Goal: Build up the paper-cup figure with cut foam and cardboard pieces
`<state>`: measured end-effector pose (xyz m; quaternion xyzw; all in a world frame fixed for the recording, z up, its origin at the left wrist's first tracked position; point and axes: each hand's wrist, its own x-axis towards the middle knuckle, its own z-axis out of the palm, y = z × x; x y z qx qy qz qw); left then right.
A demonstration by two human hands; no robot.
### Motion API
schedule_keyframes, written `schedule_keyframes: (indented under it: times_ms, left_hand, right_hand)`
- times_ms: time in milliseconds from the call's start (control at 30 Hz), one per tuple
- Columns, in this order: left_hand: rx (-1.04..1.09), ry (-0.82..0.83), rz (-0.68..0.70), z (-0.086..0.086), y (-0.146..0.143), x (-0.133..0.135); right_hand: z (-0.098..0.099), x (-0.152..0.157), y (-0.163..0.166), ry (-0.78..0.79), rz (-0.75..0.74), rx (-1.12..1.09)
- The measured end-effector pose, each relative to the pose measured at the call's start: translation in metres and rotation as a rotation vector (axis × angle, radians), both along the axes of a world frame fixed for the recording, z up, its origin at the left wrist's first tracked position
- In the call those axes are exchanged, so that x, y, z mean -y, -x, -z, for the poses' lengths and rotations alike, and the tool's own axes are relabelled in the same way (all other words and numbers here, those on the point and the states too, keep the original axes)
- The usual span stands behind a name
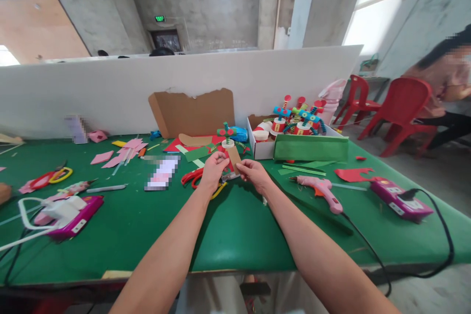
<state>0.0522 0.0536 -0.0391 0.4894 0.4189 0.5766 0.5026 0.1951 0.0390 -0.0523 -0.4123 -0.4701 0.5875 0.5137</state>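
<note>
Both my arms reach over the green table (pixel 235 225). My left hand (pixel 212 170) and my right hand (pixel 253 173) are closed on a small brown cardboard piece (pixel 233 158) held between them above the tabletop. Just behind it stands a small paper craft figure (pixel 228 137) with green and red arms. Red-handled scissors (pixel 193 176) lie under my left hand.
A pink glue gun (pixel 321 189) with a black cord lies right of my hands. A white box (pixel 263 147) of finished craft figures sits beyond, with green paper (pixel 311 148) leaning on it. Pink power strips (pixel 401 198) (pixel 73 216) lie at both sides. A person sits far right near red chairs (pixel 401 108).
</note>
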Motion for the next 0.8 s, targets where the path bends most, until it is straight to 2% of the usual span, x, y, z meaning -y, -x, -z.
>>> schedule_keyframes:
  times_ms: [133,233,300,433,500,567,700,800]
  left_hand:
    - [0.025,-0.011,-0.052,-0.003,0.007,-0.003]
    - [-0.001,0.049,0.019,-0.002,0.012,-0.004]
    - [-0.072,0.088,0.096,0.002,0.010,-0.002]
    - [-0.207,0.090,0.231,0.012,-0.005,0.003]
    - [-0.222,0.100,0.238,0.014,-0.013,0.004]
    - [-0.251,0.089,0.185,0.013,-0.016,0.003]
    - [-0.312,-0.038,0.012,0.004,-0.007,0.003]
    - [-0.270,-0.045,-0.002,-0.002,0.001,0.004]
  right_hand:
    - [-0.004,-0.006,-0.008,0.016,0.194,-0.101]
    - [-0.008,-0.009,-0.014,0.016,0.344,-0.228]
    - [-0.010,-0.010,-0.016,0.007,0.370,-0.284]
    - [-0.011,-0.010,-0.013,-0.020,0.327,-0.308]
    - [-0.010,-0.010,-0.012,-0.041,0.306,-0.316]
    - [-0.009,-0.010,-0.012,-0.061,0.285,-0.314]
    - [-0.004,-0.008,-0.007,-0.051,0.192,-0.274]
    - [0.002,-0.003,0.005,-0.070,0.056,-0.190]
